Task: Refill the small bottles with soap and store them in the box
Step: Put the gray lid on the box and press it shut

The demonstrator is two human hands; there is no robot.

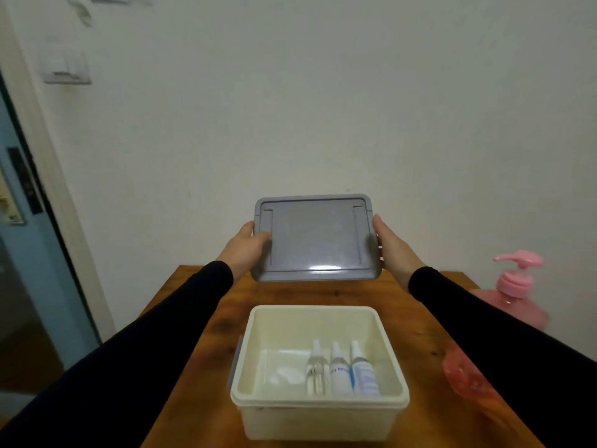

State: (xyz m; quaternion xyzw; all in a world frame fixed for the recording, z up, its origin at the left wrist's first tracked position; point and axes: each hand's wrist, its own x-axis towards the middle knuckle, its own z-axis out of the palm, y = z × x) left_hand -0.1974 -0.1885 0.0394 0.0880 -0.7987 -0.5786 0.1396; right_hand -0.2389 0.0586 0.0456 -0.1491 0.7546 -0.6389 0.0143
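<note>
Hands, left (246,245) and right (392,245), gripped the grey lid (315,237) by its sides above the open white box (318,412) holding three small bottles (340,370).

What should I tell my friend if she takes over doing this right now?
Left hand and right hand each grip one side of the grey lid, held in the air above the table.
The white box sits open below, with three small bottles lying side by side inside.
The pink soap pump bottle stands at the right, with a pink object, too blurred to name, nearer.
Done: lid off. Whether the bottles are already filled cannot be told.
Left: check them, refill any that need soap, put them back, close the lid.
</note>
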